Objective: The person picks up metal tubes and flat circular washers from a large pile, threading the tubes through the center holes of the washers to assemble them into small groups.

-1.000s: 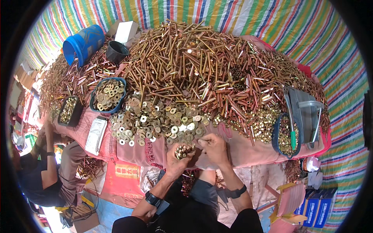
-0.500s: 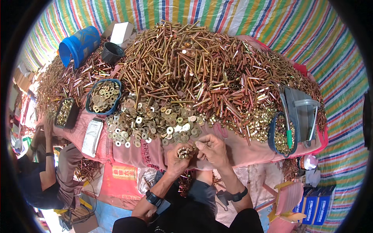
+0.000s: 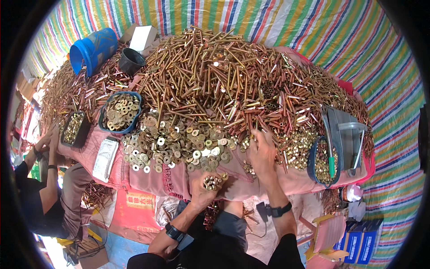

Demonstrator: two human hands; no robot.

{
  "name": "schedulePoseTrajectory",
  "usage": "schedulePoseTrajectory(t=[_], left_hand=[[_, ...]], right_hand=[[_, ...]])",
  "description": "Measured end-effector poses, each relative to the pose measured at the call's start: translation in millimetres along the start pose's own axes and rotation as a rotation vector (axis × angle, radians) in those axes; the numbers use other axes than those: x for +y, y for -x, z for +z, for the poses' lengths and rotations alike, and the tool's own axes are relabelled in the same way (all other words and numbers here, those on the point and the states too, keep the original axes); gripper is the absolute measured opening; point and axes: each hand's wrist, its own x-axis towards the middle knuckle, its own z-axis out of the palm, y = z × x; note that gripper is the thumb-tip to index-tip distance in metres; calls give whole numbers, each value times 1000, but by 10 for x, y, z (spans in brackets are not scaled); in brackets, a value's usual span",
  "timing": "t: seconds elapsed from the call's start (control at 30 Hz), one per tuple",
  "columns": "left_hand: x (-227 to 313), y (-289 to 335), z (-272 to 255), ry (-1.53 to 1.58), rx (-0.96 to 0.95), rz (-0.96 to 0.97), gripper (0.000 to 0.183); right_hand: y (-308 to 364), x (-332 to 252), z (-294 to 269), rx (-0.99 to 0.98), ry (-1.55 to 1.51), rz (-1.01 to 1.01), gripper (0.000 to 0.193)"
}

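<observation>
My left hand (image 3: 201, 190) is closed around a bundle of metal bolts (image 3: 212, 182), their ends facing up, near the front edge of the pink cloth. A washer shows at the bundle's right side. My right hand (image 3: 263, 154) reaches forward over the cloth with its fingers partly stretched and slightly blurred. Its fingertips are at the near edge of the heap of coppery metal rods and tubes (image 3: 215, 85), close to a few small nuts (image 3: 244, 144). Left of it spreads a pile of flat washers (image 3: 179, 141); to its right lies a pile of brassy nuts (image 3: 295, 145).
A blue basin of washers (image 3: 121, 112) and a black tub of nuts (image 3: 74, 129) stand left. At right are a blue basin of nuts (image 3: 324, 168) and a grey dustpan (image 3: 345, 130). A blue bucket (image 3: 92, 51) lies behind. Another person's arm (image 3: 50, 190) is at far left.
My right hand has left the bundle and moved forward and right to the heap's edge. The left hand, still gripping the bolts, has shifted slightly down.
</observation>
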Motion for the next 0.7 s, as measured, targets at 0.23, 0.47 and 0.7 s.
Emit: schedulePoseTrajectory(t=[0.23,0.47,0.7], left_hand=[[7,-1,-9,-77,11,42,30],[-71,13,-20,9,7,-21,35],[-7,-2,-18,12,-14,-11,25]], right_hand=[[-431,355,121,-146,115,-147,28],[-194,47,-353,-93,-615,239,12],[227,-390,-559,-377,-991,396,14]])
